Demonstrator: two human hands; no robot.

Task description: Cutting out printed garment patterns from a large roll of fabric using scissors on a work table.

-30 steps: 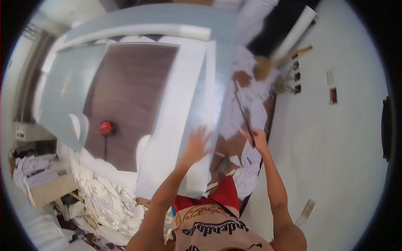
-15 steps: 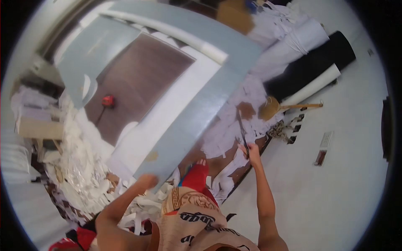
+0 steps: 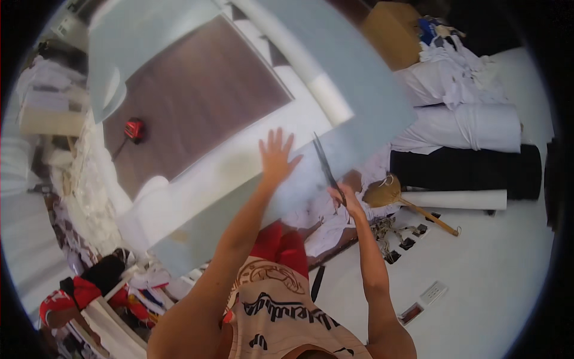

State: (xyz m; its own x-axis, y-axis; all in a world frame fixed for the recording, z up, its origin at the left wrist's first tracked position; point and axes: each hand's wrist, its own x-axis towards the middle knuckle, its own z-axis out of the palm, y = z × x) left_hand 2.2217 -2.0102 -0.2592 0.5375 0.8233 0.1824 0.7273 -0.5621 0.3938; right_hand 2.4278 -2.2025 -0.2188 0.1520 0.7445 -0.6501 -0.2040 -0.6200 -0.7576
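Note:
My left hand lies with fingers spread over the near edge of a white sheet on a grey-blue table. My right hand grips long dark scissors by the handles. Their blades point away from me, above the table's right edge; they look closed. A dark brown wood-look rectangle shows beyond the white sheet. A white roll lies along the sheet's far right side.
A red tape measure rests on the brown rectangle. To the right, fabric rolls, one black, lie by a fan-shaped paddle and several black clips. White scraps pile up at left. A cardboard box stands far right.
My left hand has moved from the table's near corner up onto the white sheet, fingers spread. My right hand has brought the scissors left and forward to the table edge. The view has turned.

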